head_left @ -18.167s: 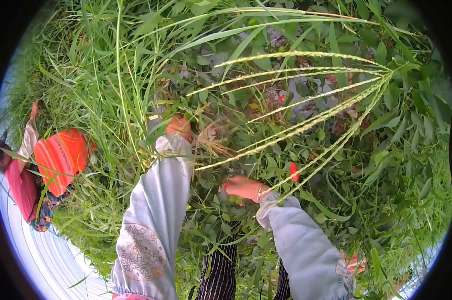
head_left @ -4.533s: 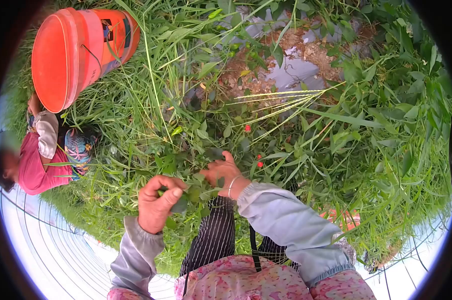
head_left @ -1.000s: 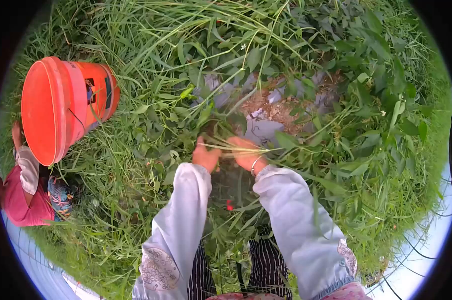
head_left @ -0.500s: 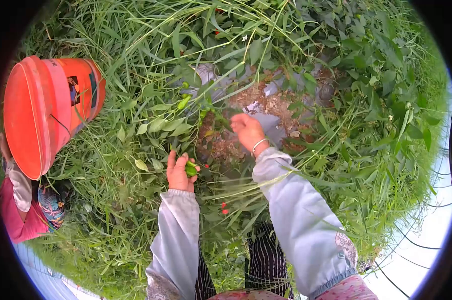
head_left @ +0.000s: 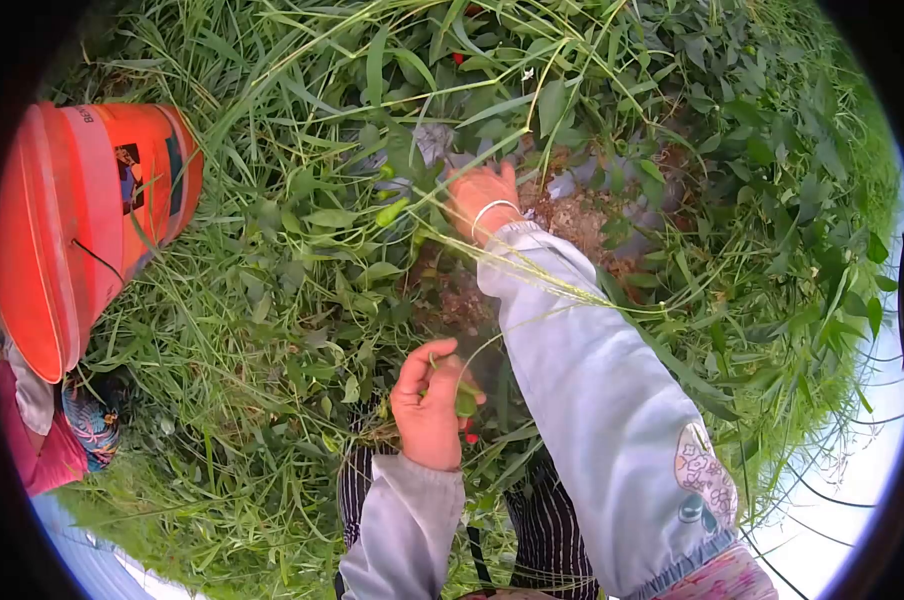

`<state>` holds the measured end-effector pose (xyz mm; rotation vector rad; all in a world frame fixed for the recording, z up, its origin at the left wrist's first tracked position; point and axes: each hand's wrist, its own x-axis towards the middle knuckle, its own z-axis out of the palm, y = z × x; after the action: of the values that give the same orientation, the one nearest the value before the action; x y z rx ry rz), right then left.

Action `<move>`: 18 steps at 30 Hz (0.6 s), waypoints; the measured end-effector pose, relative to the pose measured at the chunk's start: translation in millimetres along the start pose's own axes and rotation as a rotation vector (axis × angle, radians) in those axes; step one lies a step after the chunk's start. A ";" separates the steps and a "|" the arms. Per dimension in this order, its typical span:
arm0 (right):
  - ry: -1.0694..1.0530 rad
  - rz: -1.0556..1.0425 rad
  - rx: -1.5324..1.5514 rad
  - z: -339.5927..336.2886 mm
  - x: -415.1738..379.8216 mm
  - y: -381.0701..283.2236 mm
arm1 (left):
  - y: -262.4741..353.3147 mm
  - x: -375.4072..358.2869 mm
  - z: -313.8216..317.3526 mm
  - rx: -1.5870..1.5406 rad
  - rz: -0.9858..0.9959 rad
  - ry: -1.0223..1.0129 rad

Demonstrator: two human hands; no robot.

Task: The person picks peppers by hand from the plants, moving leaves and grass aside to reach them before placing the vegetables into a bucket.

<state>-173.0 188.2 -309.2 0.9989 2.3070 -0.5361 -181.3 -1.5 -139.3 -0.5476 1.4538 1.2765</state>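
My left hand [head_left: 430, 408] is curled around green peppers [head_left: 466, 402], which show partly between thumb and fingers; how many it holds is hidden. Higher up, my right hand [head_left: 482, 200], with a bracelet at the wrist, reaches in among the pepper plants over the ground sheet. Its thumb stands away from the fingers, whose tips are partly hidden by leaves, and I see nothing held in it. Just left of it hangs a pale green pepper [head_left: 392, 212] among leaves, with a smaller one [head_left: 385, 172] above it.
An orange-red bucket [head_left: 82, 200] lies tilted in the grass at the left. Beside it is another person's pink clothing [head_left: 47, 435]. Tall grass stems [head_left: 562, 285] cross over my right arm. Small red peppers [head_left: 459, 58] show among the foliage.
My right hand has moved up and slightly left into the plants. My left hand has drawn down and right, toward my legs, still holding green peppers.
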 end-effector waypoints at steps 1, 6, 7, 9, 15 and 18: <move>0.019 -0.009 0.060 -0.8 -3.7 2.5 | -0.5 2.5 -1.0 -0.022 -0.039 -0.008; 0.197 -0.099 0.344 -24.9 -29.3 38.7 | 3.8 10.3 7.2 -0.054 -0.155 -0.103; 0.208 -0.109 0.407 -33.4 -36.4 47.4 | 5.8 10.2 8.6 -0.046 -0.169 -0.127; 0.292 -0.103 0.454 -49.8 -52.9 65.1 | 10.0 12.9 13.1 -0.059 -0.185 -0.151; 0.480 -0.081 0.812 -66.1 -97.0 126.7 | 12.9 7.5 41.9 -0.016 -0.090 -0.170; 0.271 0.183 1.584 -53.6 -109.3 162.9 | 3.8 10.8 49.6 0.029 0.042 -0.235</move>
<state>-6.4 264.6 -221.1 1.9321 1.5987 -2.3816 -167.8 47.5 -140.1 -0.3365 1.2905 1.3039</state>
